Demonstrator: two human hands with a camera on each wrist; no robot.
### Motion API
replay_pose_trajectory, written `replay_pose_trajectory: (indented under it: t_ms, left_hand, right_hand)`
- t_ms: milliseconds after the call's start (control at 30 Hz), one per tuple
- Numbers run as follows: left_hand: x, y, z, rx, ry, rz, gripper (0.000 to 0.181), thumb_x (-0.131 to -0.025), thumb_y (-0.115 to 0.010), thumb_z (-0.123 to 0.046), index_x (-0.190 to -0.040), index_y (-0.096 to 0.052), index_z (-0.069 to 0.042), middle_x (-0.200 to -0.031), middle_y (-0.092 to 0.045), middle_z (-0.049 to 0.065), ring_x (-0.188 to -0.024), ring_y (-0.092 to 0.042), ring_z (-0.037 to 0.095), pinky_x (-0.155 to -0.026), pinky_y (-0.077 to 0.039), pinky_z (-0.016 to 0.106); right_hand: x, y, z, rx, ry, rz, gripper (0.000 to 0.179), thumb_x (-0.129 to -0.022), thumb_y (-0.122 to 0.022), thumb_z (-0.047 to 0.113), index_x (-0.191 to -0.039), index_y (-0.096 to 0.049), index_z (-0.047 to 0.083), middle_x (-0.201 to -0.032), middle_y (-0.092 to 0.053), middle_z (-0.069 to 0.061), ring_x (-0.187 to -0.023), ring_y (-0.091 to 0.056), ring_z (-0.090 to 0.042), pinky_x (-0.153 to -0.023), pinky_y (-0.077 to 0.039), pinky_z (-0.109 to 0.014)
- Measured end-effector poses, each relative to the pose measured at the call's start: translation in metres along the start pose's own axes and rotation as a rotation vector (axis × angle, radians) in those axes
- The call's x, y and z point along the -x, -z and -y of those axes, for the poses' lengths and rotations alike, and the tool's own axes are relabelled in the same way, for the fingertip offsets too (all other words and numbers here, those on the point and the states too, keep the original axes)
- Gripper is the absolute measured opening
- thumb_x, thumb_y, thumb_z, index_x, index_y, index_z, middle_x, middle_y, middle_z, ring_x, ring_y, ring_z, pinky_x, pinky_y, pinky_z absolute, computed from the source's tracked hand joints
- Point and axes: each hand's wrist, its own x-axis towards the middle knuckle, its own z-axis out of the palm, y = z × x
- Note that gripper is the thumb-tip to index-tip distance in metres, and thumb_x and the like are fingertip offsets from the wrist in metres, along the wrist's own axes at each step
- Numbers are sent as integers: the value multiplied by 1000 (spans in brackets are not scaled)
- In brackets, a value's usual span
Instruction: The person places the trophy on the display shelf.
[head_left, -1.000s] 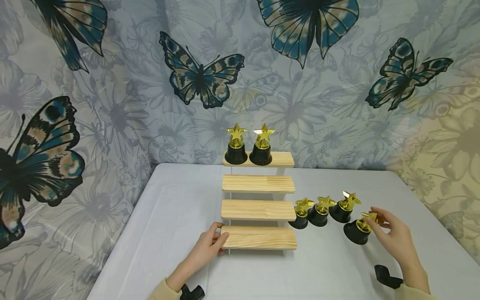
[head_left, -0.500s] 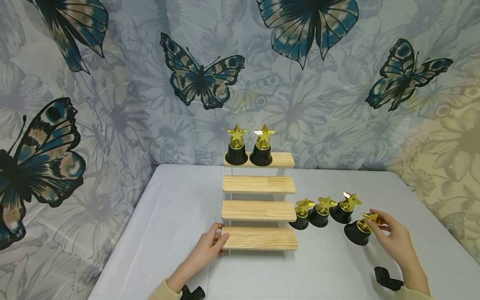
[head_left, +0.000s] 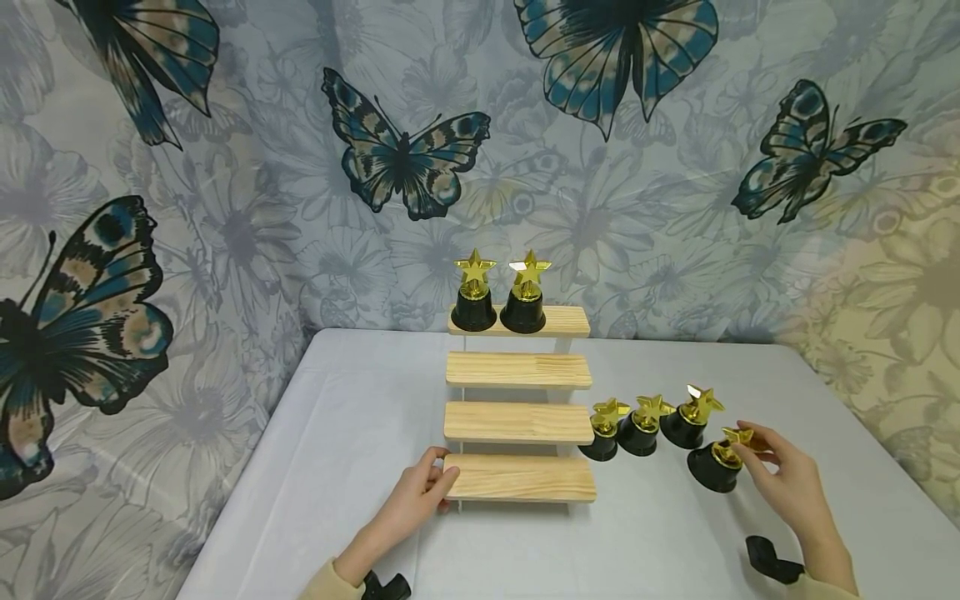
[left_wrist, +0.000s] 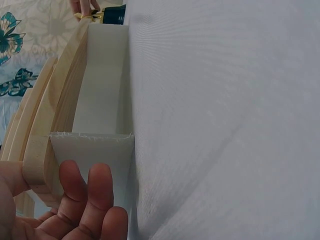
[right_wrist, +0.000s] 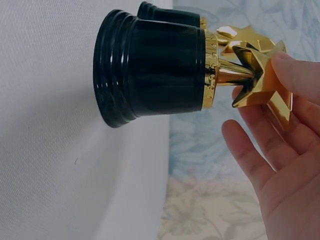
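Head view, right hand: the right hand [head_left: 787, 483] pinches the gold star top of a small gold star trophy on a black round base [head_left: 718, 462]; thumb and fingertips are curled round the star, the other fingers loose.
Head view, trophy place: it stands on the grey cloth-covered table [head_left: 337, 433] near the right edge, just in front of a row of three more gold star trophies [head_left: 648, 421] beside the stand's right end.
Head view, left hand: the left hand [head_left: 420, 492] grips the left end of the lowest step of a four-step pale wooden display stand [head_left: 517, 421], fingers curled on its edge.
Head view, top step: two gold star trophies [head_left: 498, 293] stand side by side at its left end.
Head view, backdrop: a butterfly-print curtain [head_left: 225, 167] hangs behind the table's far edge.
Left wrist view: fingers [left_wrist: 87, 192] lie against the stand's white side panel [left_wrist: 95, 150], thumb on the wooden step edge; table cloth to the right.
Right wrist view: fingertips [right_wrist: 295, 75] touch the star; the black base [right_wrist: 150, 67] rests on the cloth, palm open beneath.
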Motion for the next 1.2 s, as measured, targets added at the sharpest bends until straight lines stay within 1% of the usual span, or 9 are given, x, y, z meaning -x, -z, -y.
replay_pose_trajectory:
  t_ms: [133, 200, 367, 467, 533, 833, 1033, 1133, 1200]
  left_hand:
    - [0, 0, 0, 1, 1, 3, 46, -99, -46, -30, -124, -41, 8, -68, -58, 0, -56, -59, 15, -52, -47, 24]
    - [0, 0, 0, 6, 2, 4, 45, -99, -47, -29, -124, -41, 8, -68, -58, 0, -56, -59, 15, -52, -47, 24]
    - [1, 0, -1, 14, -1, 5, 45, -99, -47, -29, -124, -41, 8, -68, -58, 1, -56, -59, 16, -52, -47, 24]
    - [1, 1, -1, 18, -2, 5, 46, -98, -47, -29, -125, -40, 8, -68, -58, 2, -56, -59, 16, -52, -46, 24]
    - [1, 1, 0, 21, -3, 4, 46, -98, -48, -29, -125, -40, 8, -67, -58, 2, -56, -59, 16, -52, -46, 24]
    - [2, 0, -1, 23, -6, 4, 45, -98, -48, -29, -125, -40, 6, -67, -58, 3, -56, -59, 17, -52, -46, 24]
    - [2, 0, 0, 4, -12, 2, 46, -98, -47, -31, -124, -41, 7, -67, -58, 2, -55, -59, 15, -51, -45, 23]
    - [1, 0, 1, 0, -11, 4, 46, -98, -47, -32, -124, -41, 7, -67, -58, 2, -55, -59, 15, -51, -45, 24]
    - [1, 0, 1, 2, -10, 5, 46, -98, -47, -31, -124, -41, 6, -68, -58, 2, -55, -59, 15, -51, -46, 24]
  right_hand:
    - [0, 1, 5, -8, 18, -18, 35, -85, -69, 12, -119, -60, 10, -94, -54, 21, -83, -47, 13, -70, -37, -1]
    - [-2, 5, 15, -6, 26, -20, 34, -85, -69, 11, -118, -61, 9, -92, -54, 19, -82, -46, 14, -69, -37, -1]
    - [-13, 27, 66, -57, 38, -15, 33, -81, -69, -1, -113, -61, -2, -85, -58, 9, -80, -46, 15, -68, -37, -1]
    - [-21, 41, 96, -63, 51, -8, 33, -79, -68, -6, -111, -60, -6, -83, -57, 13, -78, -45, 15, -69, -37, -1]
    - [-25, 46, 108, -56, 67, -9, 34, -78, -69, -8, -111, -60, -6, -84, -54, 19, -78, -45, 16, -70, -37, -2]
    - [-42, 58, 131, -71, 164, -33, 42, -73, -69, -14, -113, -62, -5, -89, -53, 27, -80, -47, 19, -70, -37, -3]
    - [-55, 63, 150, -59, 164, -12, 41, -76, -70, -8, -116, -62, -2, -90, -53, 27, -82, -46, 20, -70, -35, -5]
    - [-63, 64, 159, -45, 171, -7, 41, -77, -70, -6, -117, -61, 0, -91, -54, 23, -83, -46, 19, -71, -35, -5]
    - [-69, 64, 165, -37, 180, -1, 42, -78, -70, -4, -119, -61, 1, -91, -58, 15, -85, -45, 18, -71, -34, -6]
